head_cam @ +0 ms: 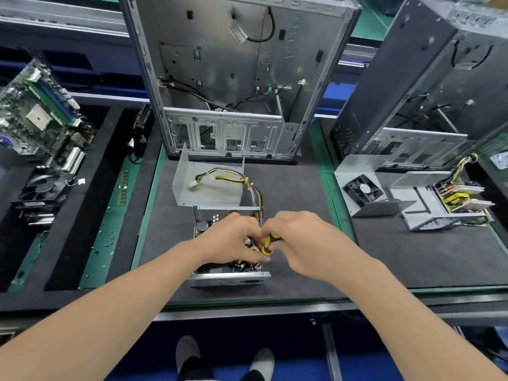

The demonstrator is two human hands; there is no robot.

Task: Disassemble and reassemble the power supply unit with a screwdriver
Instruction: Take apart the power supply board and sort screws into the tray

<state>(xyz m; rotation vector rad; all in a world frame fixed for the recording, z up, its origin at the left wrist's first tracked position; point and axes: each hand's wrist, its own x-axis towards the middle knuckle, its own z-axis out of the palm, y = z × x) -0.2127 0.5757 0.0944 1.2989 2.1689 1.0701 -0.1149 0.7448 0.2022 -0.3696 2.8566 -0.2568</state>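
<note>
Black-matted workbench (pixel 297 188), green-edged — blue floor (pixel 299 353) beneath its metal front rail

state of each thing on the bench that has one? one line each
power supply unit: open, cover off, board exposed.
cover: removed, lying behind the unit.
screwdriver: gripped by the right hand, pointing down into the unit.
left hand: fingers curled inside the unit; what they hold is hidden.
computer case: upright, side open.
second power supply: opened, board exposed.

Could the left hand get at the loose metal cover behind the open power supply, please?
Probably yes: the cover lies beyond the power supply, with only the cable bundle trailing into it, though the left hand is over the unit.
</note>
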